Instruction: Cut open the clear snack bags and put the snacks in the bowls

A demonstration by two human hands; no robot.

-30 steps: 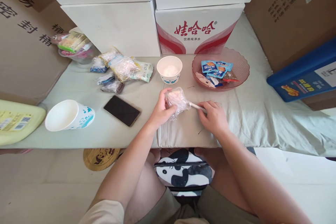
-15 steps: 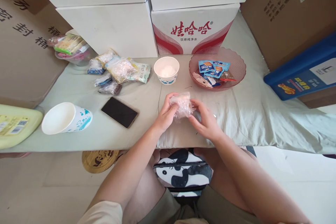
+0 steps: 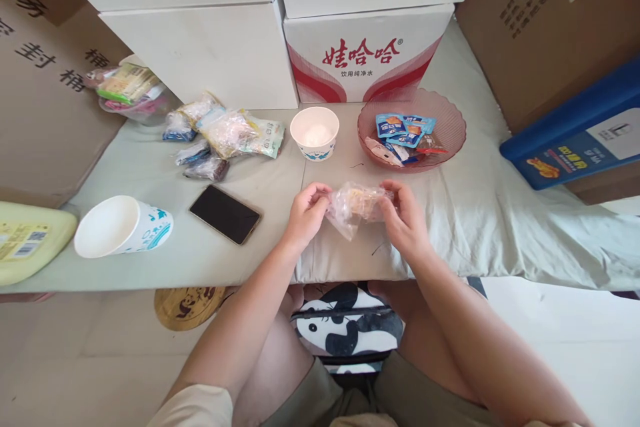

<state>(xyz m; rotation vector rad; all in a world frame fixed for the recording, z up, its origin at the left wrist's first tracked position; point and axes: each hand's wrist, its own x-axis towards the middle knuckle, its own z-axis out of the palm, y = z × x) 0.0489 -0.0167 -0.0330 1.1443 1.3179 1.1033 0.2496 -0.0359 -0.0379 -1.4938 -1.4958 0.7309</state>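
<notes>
A crinkled clear plastic bag (image 3: 349, 208) is stretched between my two hands above the cloth, with a pale orange-tan lump inside whose kind I cannot make out. My left hand (image 3: 309, 211) pinches the bag's left edge between thumb and fingers. On the other side, my right hand (image 3: 404, 217) grips the end with the lump, thumb in front and fingers behind. Just beyond the hands stands a white paper bowl (image 3: 316, 140) with something whitish in it. To its right, a pink ribbed bowl (image 3: 450, 140) holds several small blue packets (image 3: 393, 125).
A black phone (image 3: 225, 213) lies left of my hands, near a tipped paper cup (image 3: 113, 227) and a yellow jug (image 3: 33, 240). Several snack packets (image 3: 230, 133) are piled behind the phone. White boxes (image 3: 200, 57) line the back; a blue box (image 3: 575, 133) stands right.
My hands have moved apart, the left one leftward and the right one rightward. The plastic, earlier bunched into a ball, is now spread out between them, showing the lump more clearly.
</notes>
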